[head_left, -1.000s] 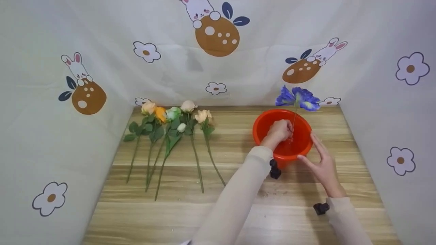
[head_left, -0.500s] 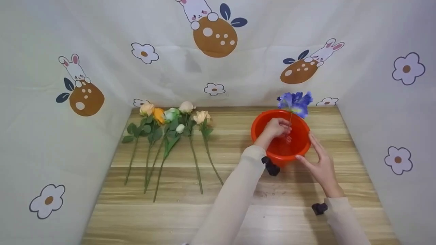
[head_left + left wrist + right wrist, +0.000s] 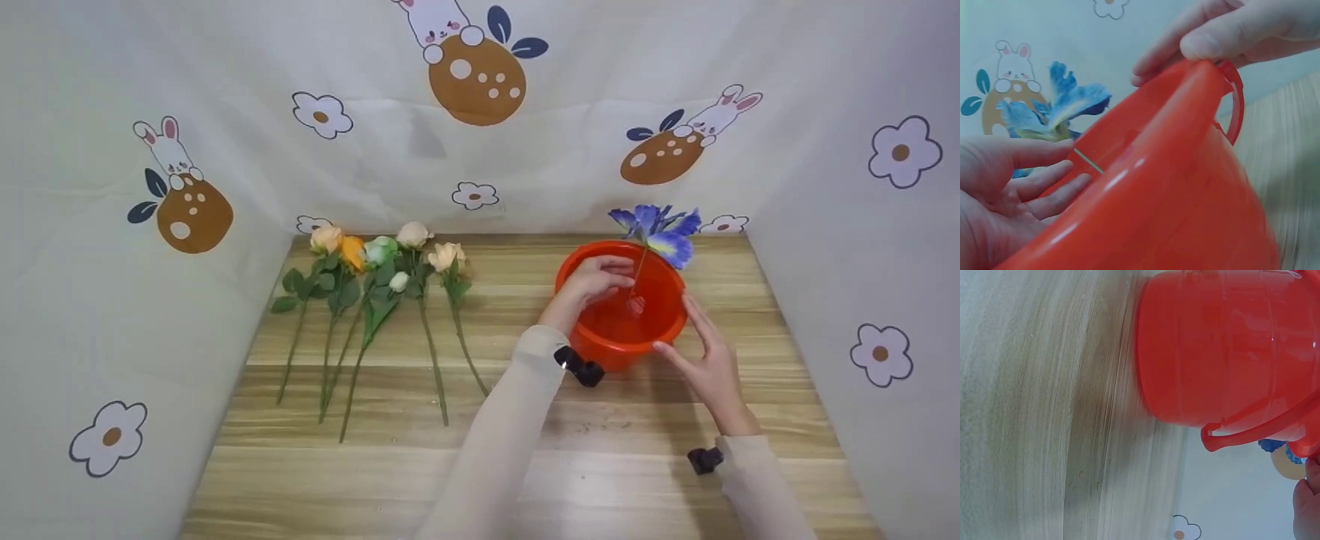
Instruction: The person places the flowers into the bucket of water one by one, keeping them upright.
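Observation:
A blue-purple iris leans in the red bucket, its bloom above the far right rim. Its thin stem runs down inside, with a small pale, shiny patch near its lower part. My left hand reaches over the left rim, fingers loosely extended right beside the stem. In the left wrist view, the fingertips lie close to the green stem below the petals. My right hand touches the bucket's right rim, thumb and straight fingers spread along it. The right wrist view shows the bucket's side and its handle.
Several roses and other flowers lie in a row on the wooden table, left of the bucket. Small wet spots dot the tabletop near the bucket. A patterned cloth walls in the back and sides.
My left hand has loosened its pinch on the stem and shifted left, away from it. The iris has dipped lower and turned. My right hand stays on the rim.

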Available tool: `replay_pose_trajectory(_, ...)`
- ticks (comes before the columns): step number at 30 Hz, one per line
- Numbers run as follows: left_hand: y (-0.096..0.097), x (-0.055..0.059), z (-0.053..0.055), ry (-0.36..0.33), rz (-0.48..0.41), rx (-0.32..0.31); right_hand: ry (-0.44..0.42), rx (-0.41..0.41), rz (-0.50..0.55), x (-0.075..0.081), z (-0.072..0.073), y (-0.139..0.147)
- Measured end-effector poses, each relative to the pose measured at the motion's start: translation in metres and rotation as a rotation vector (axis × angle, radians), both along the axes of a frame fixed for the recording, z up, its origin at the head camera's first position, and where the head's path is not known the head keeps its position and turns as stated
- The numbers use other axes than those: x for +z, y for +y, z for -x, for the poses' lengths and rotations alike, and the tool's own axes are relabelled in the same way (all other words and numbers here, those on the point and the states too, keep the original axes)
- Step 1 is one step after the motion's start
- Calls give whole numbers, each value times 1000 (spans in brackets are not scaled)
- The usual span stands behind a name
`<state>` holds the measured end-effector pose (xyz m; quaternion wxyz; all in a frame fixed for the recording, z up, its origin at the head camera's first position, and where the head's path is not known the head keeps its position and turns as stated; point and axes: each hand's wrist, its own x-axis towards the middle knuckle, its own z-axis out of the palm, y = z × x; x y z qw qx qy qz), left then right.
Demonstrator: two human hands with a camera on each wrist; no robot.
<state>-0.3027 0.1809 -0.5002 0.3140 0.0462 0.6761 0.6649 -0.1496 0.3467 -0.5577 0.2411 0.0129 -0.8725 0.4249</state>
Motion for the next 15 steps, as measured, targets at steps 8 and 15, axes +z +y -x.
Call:
replay_pose_trajectory(8,-19,11,-1,-8,-172,-89,30,7,-8,0,2,0)
replay_pose_trajectory(15,-36,26,-8,8,-285,-118,69,29,-9,-1,2,0)
